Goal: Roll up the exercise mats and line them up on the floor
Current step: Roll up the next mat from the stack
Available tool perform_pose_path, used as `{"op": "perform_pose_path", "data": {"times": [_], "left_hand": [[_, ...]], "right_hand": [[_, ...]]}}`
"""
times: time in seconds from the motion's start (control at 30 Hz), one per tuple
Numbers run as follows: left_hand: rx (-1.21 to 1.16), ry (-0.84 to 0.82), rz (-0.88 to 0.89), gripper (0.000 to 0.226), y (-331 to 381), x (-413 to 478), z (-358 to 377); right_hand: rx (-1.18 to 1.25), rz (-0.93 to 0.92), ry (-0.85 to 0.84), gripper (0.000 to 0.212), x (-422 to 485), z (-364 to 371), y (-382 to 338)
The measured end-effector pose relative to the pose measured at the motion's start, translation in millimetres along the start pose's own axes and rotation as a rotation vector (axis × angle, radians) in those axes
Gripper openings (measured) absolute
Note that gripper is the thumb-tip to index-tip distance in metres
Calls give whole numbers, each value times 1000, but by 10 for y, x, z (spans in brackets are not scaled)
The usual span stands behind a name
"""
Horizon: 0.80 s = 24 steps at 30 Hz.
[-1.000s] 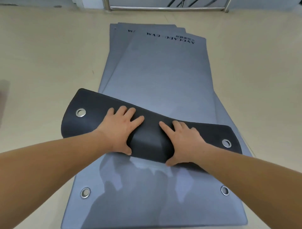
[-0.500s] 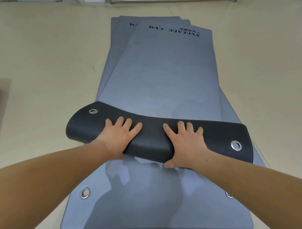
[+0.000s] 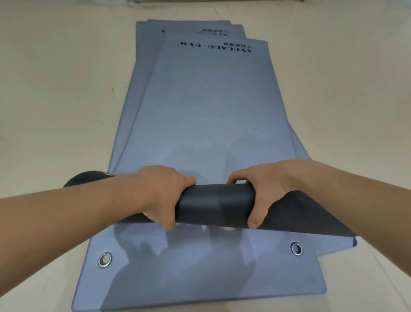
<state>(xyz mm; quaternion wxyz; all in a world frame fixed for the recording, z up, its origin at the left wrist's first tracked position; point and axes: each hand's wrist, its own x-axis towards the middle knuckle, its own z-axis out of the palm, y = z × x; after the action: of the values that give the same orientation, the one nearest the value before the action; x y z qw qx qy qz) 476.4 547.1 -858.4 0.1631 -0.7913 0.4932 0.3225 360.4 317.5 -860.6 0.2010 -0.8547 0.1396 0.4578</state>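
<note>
Several grey exercise mats lie stacked flat on the floor, the top mat [image 3: 211, 107] printed with black lettering at its far end. Its near end is curled over into a dark roll [image 3: 215, 201] that shows the black underside. My left hand [image 3: 164, 193] grips the roll left of its middle, fingers curled over the far side and thumb at the near edge. My right hand [image 3: 262, 191] grips it right of the middle in the same way. The roll is tight between my hands and looser at both ends. The mat below [image 3: 200, 271] lies flat with two metal eyelets showing.
Beige floor [image 3: 55, 111] lies open on both sides of the stack. A metal rail [image 3: 222, 1] runs along the far edge of the view. The lower mats fan out slightly at the far end and on the right side.
My hands went from lying flat on the folded-over end to curling round it. The flap has become a tighter roll, and the view has moved closer over the mats.
</note>
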Motion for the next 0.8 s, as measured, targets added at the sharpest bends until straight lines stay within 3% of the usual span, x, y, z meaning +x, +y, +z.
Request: {"op": "perform_pose_path", "data": {"times": [0.13,0.2,0.33,0.43,0.53,0.63,0.67,0.73,0.8], "left_hand": [[-292,-397,57,61,66,96,-137],[-366,-550,78,67,69,225,-84],[-402,-608,52,73,-31,536,-18],[-391,-395,-54,93,-274,642,-107],[-315,-35,-180,104,-490,600,-143],[-258,217,-317,98,-595,506,26],[-222,248,-343,96,-578,472,86],[-136,313,-323,81,-483,390,186],[-39,405,-227,62,-352,281,223]], "right_hand": [[252,-18,-363,76,16,46,175],[276,-21,-455,74,122,169,242],[156,56,-152,107,246,182,348],[70,42,165,109,186,19,318],[-175,64,413,71,102,8,85],[-336,15,336,56,13,134,-245],[-323,25,247,69,-17,187,-335],[-368,116,98,123,-39,290,-467],[-527,188,146,154,22,458,-504]]}}
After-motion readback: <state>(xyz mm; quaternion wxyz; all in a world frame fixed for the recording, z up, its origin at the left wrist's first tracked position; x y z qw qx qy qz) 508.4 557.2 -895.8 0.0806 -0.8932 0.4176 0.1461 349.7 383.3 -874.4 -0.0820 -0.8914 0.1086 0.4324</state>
